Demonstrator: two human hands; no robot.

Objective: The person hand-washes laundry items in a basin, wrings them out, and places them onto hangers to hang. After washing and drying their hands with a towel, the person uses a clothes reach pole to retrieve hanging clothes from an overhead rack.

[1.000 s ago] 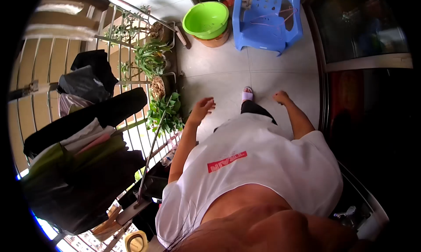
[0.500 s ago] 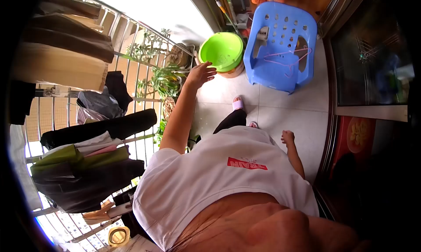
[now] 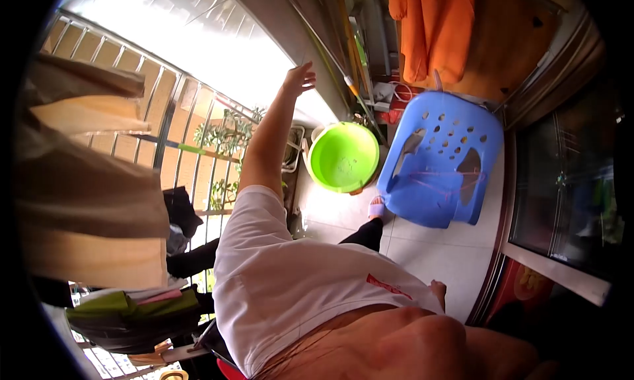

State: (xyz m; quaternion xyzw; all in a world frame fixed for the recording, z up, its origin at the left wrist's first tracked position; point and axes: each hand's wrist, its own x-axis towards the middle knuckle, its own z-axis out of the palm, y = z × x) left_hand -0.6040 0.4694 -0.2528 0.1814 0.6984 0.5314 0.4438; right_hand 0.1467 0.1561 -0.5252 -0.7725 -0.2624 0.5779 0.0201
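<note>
My left hand is stretched forward at the end of a raised arm, in front of a bright white ledge. Its fingers are loosely bent and apart, with nothing held. A lime-green basin stands below and to the right of it, apart from the hand, with small specks on its bottom. Low at my right side, my right hand shows only in part past my white shirt; its finger shape is unclear. A blue plastic chair with a pink hanger on its seat stands beside the basin.
Long poles lean in the corner behind the basin. An orange garment hangs beyond the chair. Clothes hang along the railing on the left, with potted plants near it. A glass door is on the right.
My left hand has risen from beside the basin's rim to the white ledge. The view has tilted up and I have come closer to the basin and chair. My right hand shows less.
</note>
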